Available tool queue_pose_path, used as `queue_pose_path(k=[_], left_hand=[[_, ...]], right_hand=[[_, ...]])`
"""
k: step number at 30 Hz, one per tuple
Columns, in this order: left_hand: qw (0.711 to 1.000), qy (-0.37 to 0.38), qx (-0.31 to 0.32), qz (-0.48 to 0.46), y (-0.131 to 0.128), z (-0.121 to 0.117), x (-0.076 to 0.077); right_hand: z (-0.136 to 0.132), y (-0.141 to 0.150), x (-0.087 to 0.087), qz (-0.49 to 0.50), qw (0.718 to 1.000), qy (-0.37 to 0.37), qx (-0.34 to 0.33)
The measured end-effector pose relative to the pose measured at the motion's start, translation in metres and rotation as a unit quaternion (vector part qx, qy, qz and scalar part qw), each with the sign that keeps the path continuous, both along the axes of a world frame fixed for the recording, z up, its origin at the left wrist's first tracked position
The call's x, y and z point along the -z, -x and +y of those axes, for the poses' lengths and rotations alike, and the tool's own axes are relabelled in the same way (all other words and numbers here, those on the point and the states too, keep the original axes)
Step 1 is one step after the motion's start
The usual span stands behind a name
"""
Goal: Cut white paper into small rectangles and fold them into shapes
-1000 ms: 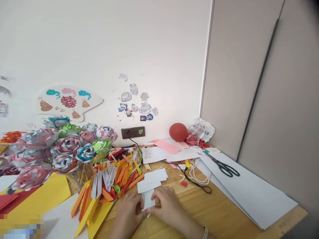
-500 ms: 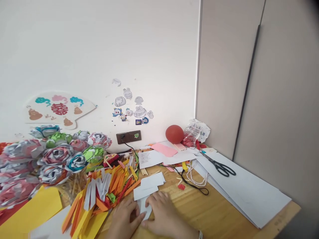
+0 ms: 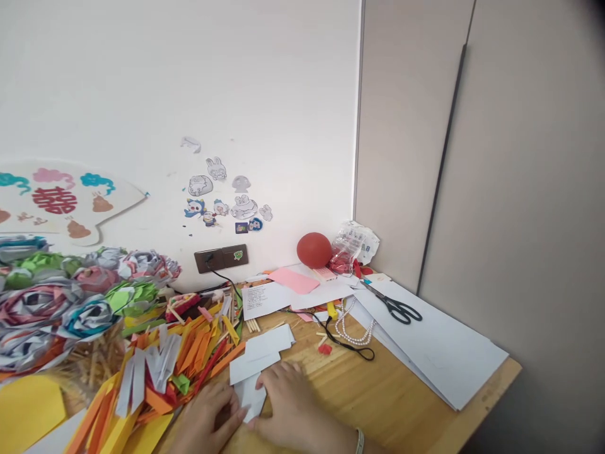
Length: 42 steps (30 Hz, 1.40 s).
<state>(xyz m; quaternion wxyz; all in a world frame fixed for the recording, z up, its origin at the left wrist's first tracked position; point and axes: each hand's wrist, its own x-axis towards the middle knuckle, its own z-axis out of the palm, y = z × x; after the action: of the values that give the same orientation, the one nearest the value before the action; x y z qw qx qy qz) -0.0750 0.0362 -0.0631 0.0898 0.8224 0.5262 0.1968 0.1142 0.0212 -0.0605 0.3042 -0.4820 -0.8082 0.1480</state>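
Note:
A small white piece of paper [image 3: 249, 396] lies on the wooden table between my hands. My left hand [image 3: 210, 413] pinches its left edge, thumb and fingers bent around it. From the other side my right hand [image 3: 288, 400] holds the same paper, thumb at its near corner and index finger along its right edge. The near corner looks angled, as if folded. Just beyond, white paper cards [image 3: 265, 349] overlap in a loose stack that touches the held piece. A bracelet [image 3: 360, 440] circles my right wrist.
Folded orange, yellow and white paper strips [image 3: 189, 343] heap up on the left, beside paper flowers [image 3: 89, 318]. Black scissors [image 3: 399, 309] rest on large white sheets [image 3: 454, 353] at right. A pearl string [image 3: 352, 331], black cord [image 3: 347, 345] and red balloon [image 3: 314, 250] are farther back.
The view has swung to the right, so the table's things appear shifted left. Both hands stay on the small paper, and its near corner now looks more angled.

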Motion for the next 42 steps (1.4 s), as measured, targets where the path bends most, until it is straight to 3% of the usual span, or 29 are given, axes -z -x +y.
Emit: queue_pose_path(k=[6, 10, 15, 19, 23, 28, 31, 37, 42], left_hand=[[0.998, -0.049, 0.023, -0.04, 0.008, -0.001, 0.006], [0.989, -0.141, 0.039, -0.039, 0.013, -0.003, 0.008], [0.973, -0.225, 0.052, 0.004, 0.021, -0.002, 0.011], [0.981, -0.178, 0.055, 0.053, 0.02, -0.007, 0.009], [0.986, -0.119, 0.084, 0.081, 0.012, -0.018, -0.003], [0.985, -0.039, 0.155, 0.072, 0.0, -0.034, -0.016], [0.987, -0.003, 0.15, 0.061, -0.006, -0.041, -0.018], [0.994, -0.006, 0.1, 0.034, -0.013, -0.041, -0.022], [0.991, -0.005, 0.133, 0.011, -0.003, -0.032, -0.025]], right_hand=[[0.001, -0.001, 0.0, -0.074, 0.995, -0.05, -0.044], [0.001, -0.006, 0.005, -0.091, 0.99, -0.08, -0.068], [0.006, -0.022, 0.003, -0.079, 0.981, -0.079, -0.161], [0.01, -0.036, -0.007, -0.075, 0.974, -0.019, -0.213], [0.009, -0.042, -0.011, -0.088, 0.985, 0.025, -0.144], [0.006, -0.036, -0.01, -0.116, 0.99, -0.011, -0.082], [0.003, -0.029, -0.011, -0.111, 0.99, -0.065, -0.051], [-0.001, -0.017, -0.003, -0.16, 0.961, -0.159, -0.159], [0.004, -0.019, -0.001, -0.112, 0.972, -0.114, -0.172]])
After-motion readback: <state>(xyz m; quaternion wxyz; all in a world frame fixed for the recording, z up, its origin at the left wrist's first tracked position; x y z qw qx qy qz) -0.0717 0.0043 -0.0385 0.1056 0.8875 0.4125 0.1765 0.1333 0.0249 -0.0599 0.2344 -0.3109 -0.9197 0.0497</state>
